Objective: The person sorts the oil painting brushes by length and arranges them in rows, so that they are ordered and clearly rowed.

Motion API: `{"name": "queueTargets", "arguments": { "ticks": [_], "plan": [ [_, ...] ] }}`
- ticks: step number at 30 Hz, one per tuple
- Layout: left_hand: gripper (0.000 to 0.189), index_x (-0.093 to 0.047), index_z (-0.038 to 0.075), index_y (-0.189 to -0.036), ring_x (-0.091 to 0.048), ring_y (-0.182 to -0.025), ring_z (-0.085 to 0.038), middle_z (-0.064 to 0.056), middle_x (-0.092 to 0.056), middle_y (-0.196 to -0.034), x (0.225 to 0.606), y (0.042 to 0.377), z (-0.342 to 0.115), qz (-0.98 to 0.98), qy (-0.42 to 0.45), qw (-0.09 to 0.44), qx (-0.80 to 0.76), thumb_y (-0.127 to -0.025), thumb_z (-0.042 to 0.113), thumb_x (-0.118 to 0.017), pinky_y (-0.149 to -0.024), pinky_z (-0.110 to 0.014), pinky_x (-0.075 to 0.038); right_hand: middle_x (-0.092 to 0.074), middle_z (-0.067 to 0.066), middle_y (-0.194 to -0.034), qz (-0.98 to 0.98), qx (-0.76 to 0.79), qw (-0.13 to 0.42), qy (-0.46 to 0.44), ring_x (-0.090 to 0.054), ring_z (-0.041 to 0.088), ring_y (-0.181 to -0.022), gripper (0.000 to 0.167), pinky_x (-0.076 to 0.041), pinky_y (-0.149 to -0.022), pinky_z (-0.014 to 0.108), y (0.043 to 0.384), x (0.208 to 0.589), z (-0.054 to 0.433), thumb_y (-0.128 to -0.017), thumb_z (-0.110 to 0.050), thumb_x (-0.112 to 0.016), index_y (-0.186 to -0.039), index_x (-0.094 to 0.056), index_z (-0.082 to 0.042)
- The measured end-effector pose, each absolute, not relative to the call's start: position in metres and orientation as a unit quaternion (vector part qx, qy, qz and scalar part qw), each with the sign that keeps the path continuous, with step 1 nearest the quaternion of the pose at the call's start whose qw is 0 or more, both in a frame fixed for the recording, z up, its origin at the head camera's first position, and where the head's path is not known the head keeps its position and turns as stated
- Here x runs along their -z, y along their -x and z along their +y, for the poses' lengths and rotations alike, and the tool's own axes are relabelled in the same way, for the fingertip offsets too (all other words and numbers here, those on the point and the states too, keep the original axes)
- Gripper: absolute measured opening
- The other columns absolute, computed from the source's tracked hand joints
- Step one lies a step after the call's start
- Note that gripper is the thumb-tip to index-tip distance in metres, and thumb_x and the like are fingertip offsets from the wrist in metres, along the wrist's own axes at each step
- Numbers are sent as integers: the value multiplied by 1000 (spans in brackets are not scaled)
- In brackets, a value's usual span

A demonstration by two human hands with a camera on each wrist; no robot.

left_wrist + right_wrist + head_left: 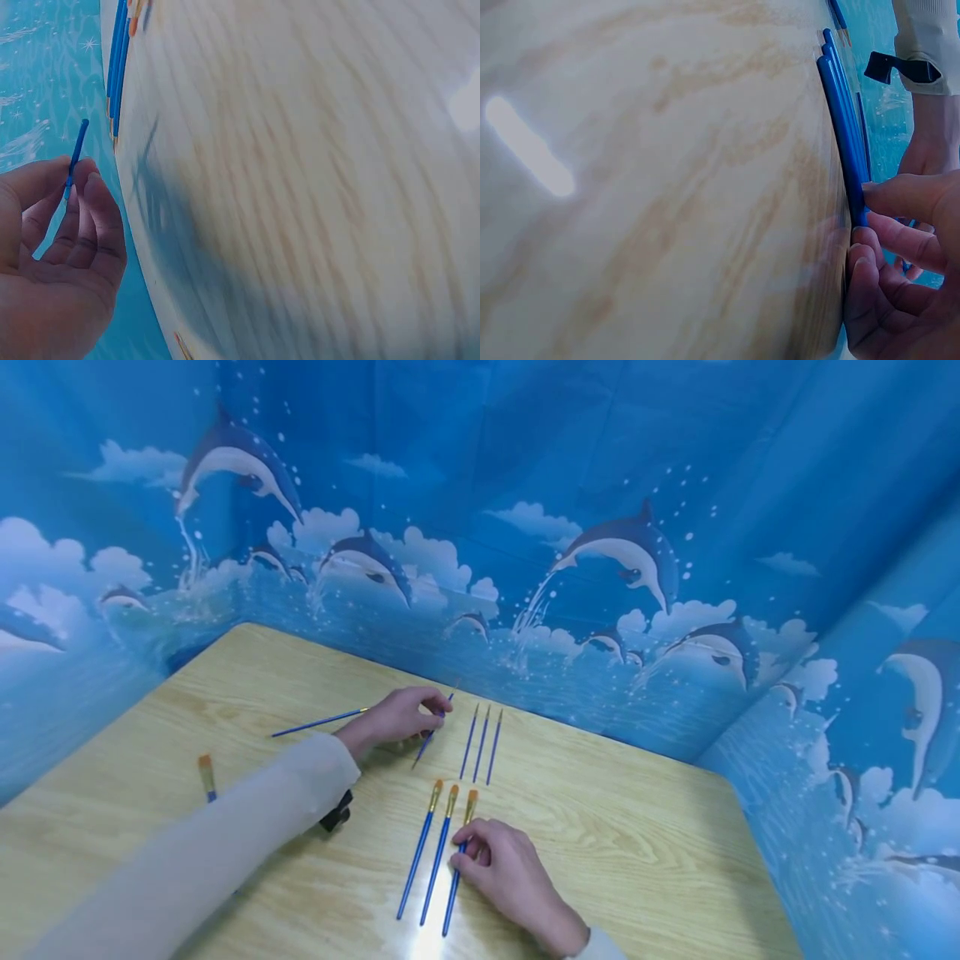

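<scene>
My left hand (401, 716) pinches a thin blue paintbrush (424, 750) between thumb and fingers, above the far part of the table. In the left wrist view the blue handle of this thin paintbrush (79, 146) sticks up past the fingertips. Nearer the front, my right hand (510, 868) pinches the rightmost flat paintbrush (451, 906) of a row of three, its orange bristles pointing away. Two like flat brushes (437, 868) lie just left of it, side by side. Behind that row, three fine-tipped brushes (482, 743) lie roughly parallel, right of the left hand.
Another thin brush (315, 724) lies slanted left of the left hand, its tip end hidden. A flat brush (208, 781) farther left is partly covered by the left sleeve (202, 843). Dolphin-print curtains (480, 527) stand behind the wooden table (637, 827).
</scene>
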State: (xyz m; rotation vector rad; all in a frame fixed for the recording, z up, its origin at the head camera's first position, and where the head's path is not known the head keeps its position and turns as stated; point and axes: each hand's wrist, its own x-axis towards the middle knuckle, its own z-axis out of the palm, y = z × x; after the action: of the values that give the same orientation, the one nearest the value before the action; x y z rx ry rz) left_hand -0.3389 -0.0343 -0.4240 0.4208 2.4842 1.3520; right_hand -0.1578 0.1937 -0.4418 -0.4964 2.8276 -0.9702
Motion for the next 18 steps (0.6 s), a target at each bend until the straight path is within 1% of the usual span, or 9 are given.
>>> {"name": "queueTargets", "arguments": {
  "ticks": [6,9,10,13,16,18],
  "plan": [
    [32,-69,11,-139,-69,-90,-19,-10,-71,-129,430,338,-17,860,-123,146,-474,-107,12,-68,-71,-29,-56,-65,-13,-85,932,317,57,164,-54,-3,-72,16,-48,-65,19,157,441,195,-95,-21,-85,-109,-78,-17],
    [32,-70,13,-138,-69,-95,-19,-10,-71,-131,433,335,-8,867,-113,146,-463,-107,10,-68,-74,-30,-56,-64,-13,-86,933,318,62,158,-54,-3,-72,16,-48,-65,19,157,441,195,-95,-21,-85,-109,-78,-18],
    [32,-70,13,-139,-70,-98,-20,-10,-71,-131,434,335,-5,869,-111,146,-460,-107,9,-68,-77,-31,-57,-64,-13,-86,933,318,64,157,-54,-3,-72,17,-48,-65,19,157,441,195,-95,-22,-85,-109,-78,-18],
    [34,-70,12,-139,-69,-112,-23,-10,-71,-133,435,333,1,874,-110,139,-452,-105,7,-69,-93,-37,-59,-64,-13,-86,933,318,65,156,-55,-2,-72,17,-48,-65,19,158,441,195,-94,-22,-85,-109,-78,-18],
    [39,-69,12,-143,-67,-124,-27,-11,-70,-136,435,332,5,877,-113,136,-446,-104,7,-70,-107,-45,-56,-64,-13,-86,933,317,63,159,-54,-2,-72,17,-48,-65,19,158,441,194,-94,-22,-85,-109,-78,-18],
    [41,-68,12,-144,-65,-128,-29,-11,-70,-137,435,331,7,880,-118,133,-441,-103,7,-71,-113,-48,-53,-64,-13,-86,933,315,60,162,-54,-3,-72,16,-48,-65,19,158,441,194,-94,-21,-85,-109,-78,-18]
  ]
}}
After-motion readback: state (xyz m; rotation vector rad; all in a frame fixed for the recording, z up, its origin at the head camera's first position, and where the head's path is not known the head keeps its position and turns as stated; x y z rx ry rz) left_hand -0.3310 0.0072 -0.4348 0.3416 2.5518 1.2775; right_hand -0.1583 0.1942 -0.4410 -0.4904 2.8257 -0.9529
